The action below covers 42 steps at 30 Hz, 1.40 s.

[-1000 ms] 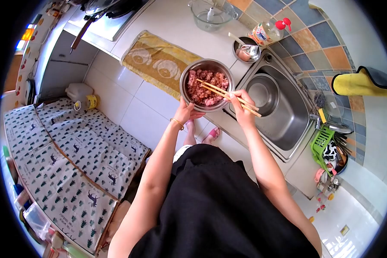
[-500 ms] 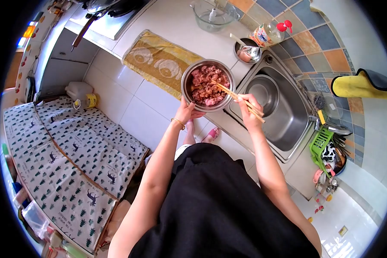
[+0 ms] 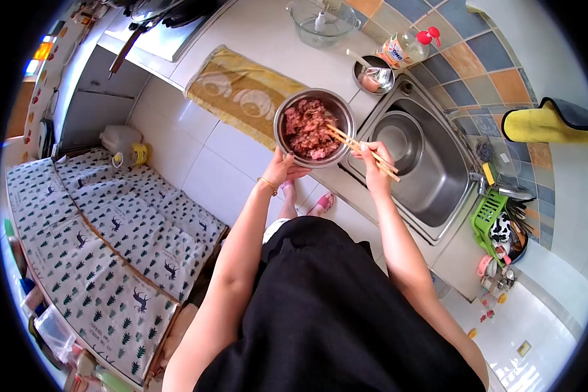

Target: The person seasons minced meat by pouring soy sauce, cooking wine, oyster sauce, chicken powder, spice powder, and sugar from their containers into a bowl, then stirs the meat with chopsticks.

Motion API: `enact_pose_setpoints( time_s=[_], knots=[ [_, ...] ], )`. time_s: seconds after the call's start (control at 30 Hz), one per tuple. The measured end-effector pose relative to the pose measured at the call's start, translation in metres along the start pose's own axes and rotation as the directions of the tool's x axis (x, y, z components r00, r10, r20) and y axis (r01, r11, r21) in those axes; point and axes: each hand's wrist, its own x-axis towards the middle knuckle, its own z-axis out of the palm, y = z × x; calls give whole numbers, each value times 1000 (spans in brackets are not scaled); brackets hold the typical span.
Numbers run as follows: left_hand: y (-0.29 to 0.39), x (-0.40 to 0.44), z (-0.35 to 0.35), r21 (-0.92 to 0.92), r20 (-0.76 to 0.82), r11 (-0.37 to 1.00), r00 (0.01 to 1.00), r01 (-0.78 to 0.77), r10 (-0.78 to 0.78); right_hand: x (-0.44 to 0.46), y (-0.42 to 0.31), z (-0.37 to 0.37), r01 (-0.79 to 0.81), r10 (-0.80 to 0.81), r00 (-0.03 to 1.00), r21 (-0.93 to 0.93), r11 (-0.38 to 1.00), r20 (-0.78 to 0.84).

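Observation:
A steel bowl of minced meat is held at its near rim by my left hand, over the edge of the counter. My right hand grips a pair of wooden chopsticks, and their tips are in the right side of the meat. A yellow-brown towel lies on the counter behind and left of the bowl. Right of the bowl, a steel basin sits in the sink.
Behind the sink stand a small bowl with a spoon, a detergent bottle and a glass bowl. A green basket is right of the sink. A patterned cloth covers a surface at left.
The chopstick tips have moved from the middle of the meat to its right side, and my right hand has shifted slightly down. My left hand keeps its hold on the bowl.

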Motion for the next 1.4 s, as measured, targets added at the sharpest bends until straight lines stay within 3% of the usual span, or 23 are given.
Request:
enact_pose_setpoints(
  time_s=[0.27,0.37,0.5,0.53,0.63,0.93,1.03,1.13,1.27,1.4],
  knots=[
    [1,1,-8,-26,36,999,999,27,-26,-20,-35,-4,-64,60,982,16,998,180],
    [0,0,-7,-27,28,999,999,23,-22,-30,-34,-2,85,-16,957,-228,970,289],
    [3,-3,-4,16,4,1000,1000,25,-25,-21,-30,9,226,-86,929,-368,902,360],
    [4,-3,-4,30,-2,999,1000,24,-24,-15,-27,11,272,-155,929,-338,901,335],
    [3,-2,-3,56,-26,998,999,27,-25,4,-32,4,294,-162,935,-435,851,315],
    [5,-3,-1,56,-38,998,999,22,-20,27,-44,-22,331,-260,942,-462,823,213],
    [6,-4,0,57,-39,998,999,21,-19,28,-17,-22,291,-252,956,-426,856,148],
    [6,-5,1,51,-44,999,999,13,-11,21,13,-7,102,-101,995,-68,992,14],
    [5,-1,0,37,-34,999,999,25,-24,-4,13,5,-33,31,992,7,999,123],
    [3,-1,-4,30,-37,999,999,25,-23,-24,-16,9,39,-29,990,-67,997,139]
  ],
)
